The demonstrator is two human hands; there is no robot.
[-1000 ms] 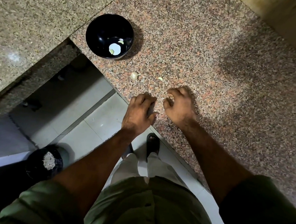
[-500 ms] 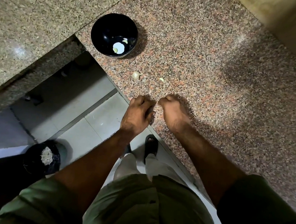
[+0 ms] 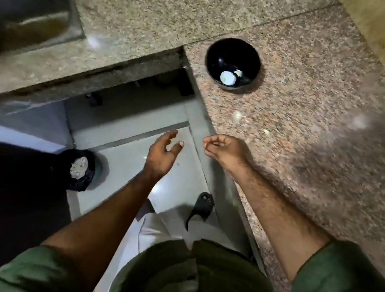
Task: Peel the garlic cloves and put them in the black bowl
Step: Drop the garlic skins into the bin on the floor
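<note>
The black bowl (image 3: 220,52) stands on the reddish granite counter (image 3: 311,124) near its left corner, with pale peeled garlic pieces (image 3: 228,77) in its bottom. One garlic clove (image 3: 237,115) lies on the counter in front of the bowl, and a smaller pale bit (image 3: 266,131) lies to its right. My left hand (image 3: 162,153) hovers off the counter over the floor, fingers spread and holding nothing I can see. My right hand (image 3: 225,149) is at the counter's edge with fingers curled, and nothing shows between them.
A bin lined with a black bag (image 3: 79,170) sits on the tiled floor at lower left. A steel sink (image 3: 28,12) is set in the grey counter at upper left. My sandalled foot (image 3: 201,205) stands by the counter edge.
Both hands have left the counter edge where they were pressed together. The left hand opened and moved out over the floor. My view swung left, showing the sink.
</note>
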